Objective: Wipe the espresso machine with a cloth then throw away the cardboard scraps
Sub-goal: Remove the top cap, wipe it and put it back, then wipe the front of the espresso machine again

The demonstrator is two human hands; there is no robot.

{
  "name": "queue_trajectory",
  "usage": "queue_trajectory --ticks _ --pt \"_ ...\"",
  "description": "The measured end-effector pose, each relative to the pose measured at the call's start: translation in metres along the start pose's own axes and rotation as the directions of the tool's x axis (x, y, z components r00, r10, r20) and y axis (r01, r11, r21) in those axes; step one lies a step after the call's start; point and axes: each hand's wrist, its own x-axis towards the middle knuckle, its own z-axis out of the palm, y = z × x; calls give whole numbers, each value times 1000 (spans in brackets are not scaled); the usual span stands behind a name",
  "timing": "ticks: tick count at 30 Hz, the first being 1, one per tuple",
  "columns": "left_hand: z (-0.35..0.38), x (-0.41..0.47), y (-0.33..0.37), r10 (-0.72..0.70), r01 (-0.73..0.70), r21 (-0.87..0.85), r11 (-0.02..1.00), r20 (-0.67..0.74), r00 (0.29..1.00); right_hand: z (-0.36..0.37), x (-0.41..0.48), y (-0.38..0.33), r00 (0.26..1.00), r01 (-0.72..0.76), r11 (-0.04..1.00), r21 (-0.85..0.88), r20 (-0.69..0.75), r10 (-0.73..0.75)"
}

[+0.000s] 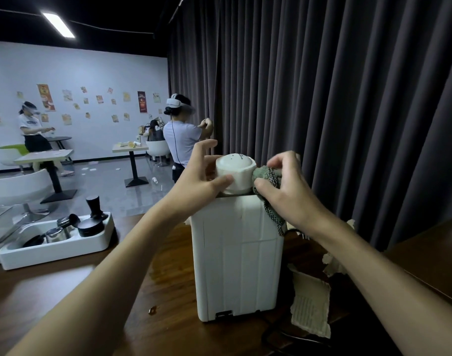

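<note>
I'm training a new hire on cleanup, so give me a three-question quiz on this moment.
1. True or false: the right hand holds the cloth against the round top of the espresso machine.
2. Which hand steadies that top? A: the left hand. B: neither.
3. Fill in: the cardboard scraps lie on the table on the person's ____ side of the machine.
Key: 1 true; 2 A; 3 right.
</note>
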Motion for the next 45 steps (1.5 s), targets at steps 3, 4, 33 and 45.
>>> queue_trajectory --ticks 3,4,33,45 --pt "-6 -14 -3 17 -15 86 996 -31 999 1 -14 8 994 102 991 -81 -29 -105" --pt "-6 -20 -7 14 -8 125 992 -49 999 2 -20 12 989 145 986 -77 -12 -146" --pt "-12 -47 -29 -62 101 462 881 -98 993 -2 -31 24 989 56 998 35 -140 -50" --pt "-62 -51 -48 -53 63 79 995 -116 992 18 -47 -10 978 200 980 -12 -52 -200"
